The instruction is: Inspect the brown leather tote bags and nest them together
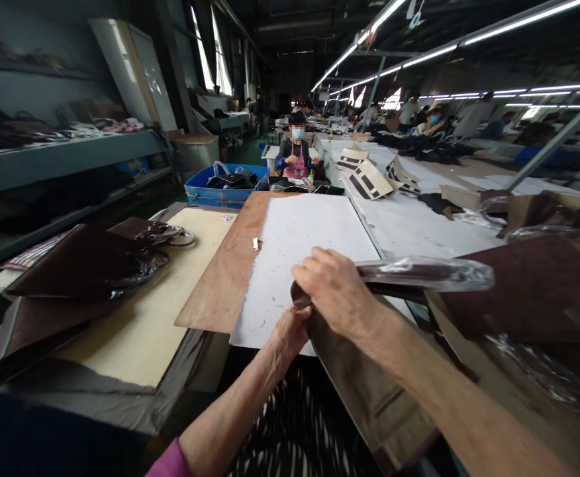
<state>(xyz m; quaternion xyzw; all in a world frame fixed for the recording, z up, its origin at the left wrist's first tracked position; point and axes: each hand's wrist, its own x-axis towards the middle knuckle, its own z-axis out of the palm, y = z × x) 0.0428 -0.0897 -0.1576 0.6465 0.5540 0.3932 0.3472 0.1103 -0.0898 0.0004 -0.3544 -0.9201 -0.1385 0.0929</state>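
A brown bag (369, 377) hangs from my hands over the near edge of the table and down toward my lap. My left hand (290, 330) pinches its upper corner, thumb on top. Just above, my right hand (337, 288) is closed over the same edge, its fingers curled and their tips partly hidden. A bag handle wrapped in clear plastic (429, 273) sticks out to the right from behind my right hand. White paper (314, 232) lies on a brown board (220, 291) beyond both hands.
More brown bags with plastic-wrapped handles lie left (76, 262) and right (528, 285). A blue bin (225, 185) stands ahead, near a seated co-worker in a pink apron (296, 162). Striped cream pieces (369, 179) rest on the long table. A small white scrap (256, 244) lies by the paper.
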